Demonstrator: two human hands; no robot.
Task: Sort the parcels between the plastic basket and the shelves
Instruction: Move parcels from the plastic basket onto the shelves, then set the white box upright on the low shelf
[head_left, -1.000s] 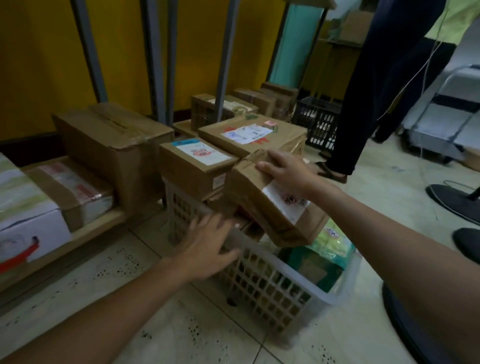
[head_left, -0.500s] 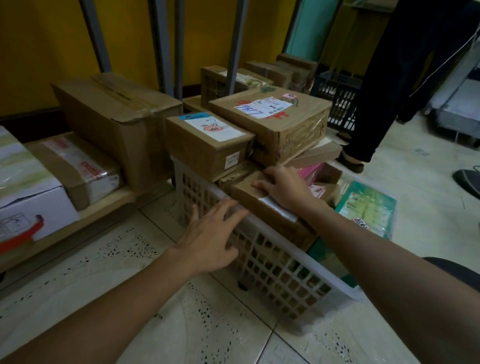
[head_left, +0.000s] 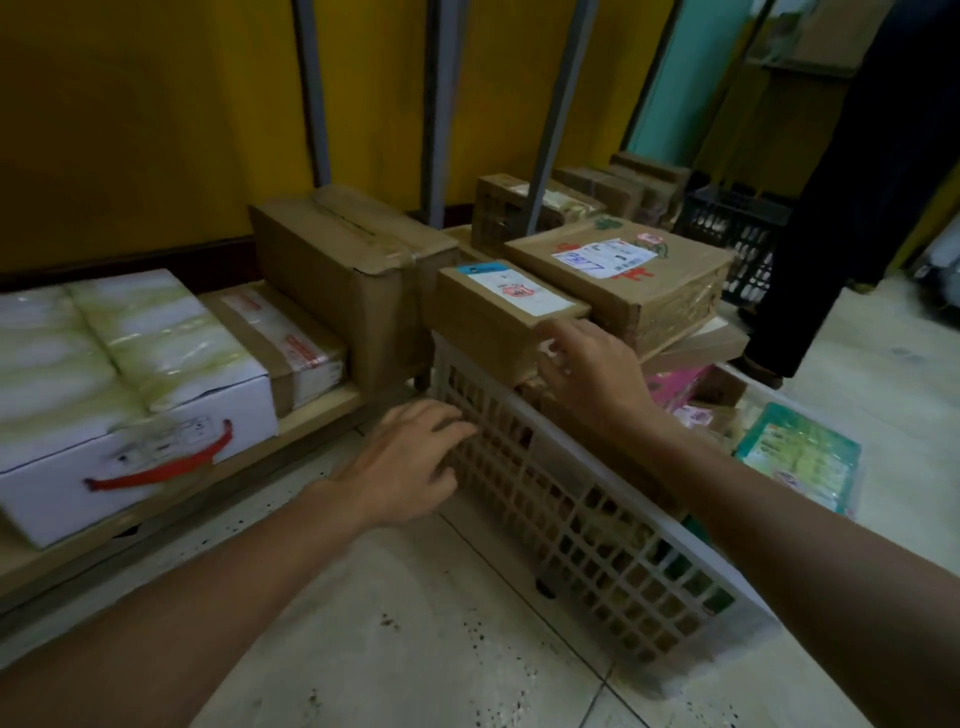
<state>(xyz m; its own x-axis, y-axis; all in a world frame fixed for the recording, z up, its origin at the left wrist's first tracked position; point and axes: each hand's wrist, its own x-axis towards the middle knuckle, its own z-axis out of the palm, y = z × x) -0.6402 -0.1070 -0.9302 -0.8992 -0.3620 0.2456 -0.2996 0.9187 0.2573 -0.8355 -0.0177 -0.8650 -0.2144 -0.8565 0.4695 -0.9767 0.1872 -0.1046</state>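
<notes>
A white lattice plastic basket (head_left: 587, 525) stands on the tiled floor, heaped with parcels. On top lie a small brown box with a white label (head_left: 493, 317) and a bigger brown box with labels (head_left: 628, 275). My right hand (head_left: 592, 379) reaches over the basket, its bent fingers touching the small box's near end; no grip shows. My left hand (head_left: 410, 462) rests with relaxed fingers against the basket's outer wall. The low wooden shelf (head_left: 322, 410) on the left carries a white box with a red handle (head_left: 130, 415), a taped brown parcel (head_left: 285, 338) and a large brown box (head_left: 353, 275).
A green flat packet (head_left: 800, 457) and a pink parcel (head_left: 675, 384) lie at the basket's far side. More boxes (head_left: 597, 192) line the shelf behind grey uprights (head_left: 550, 135). A person's dark-trousered legs (head_left: 841, 208) stand at right beside a black crate (head_left: 737, 228).
My right hand laid the brown parcel down in the basket, left it, and moved left to the small labelled box. My left hand slid from the rim down the basket's wall.
</notes>
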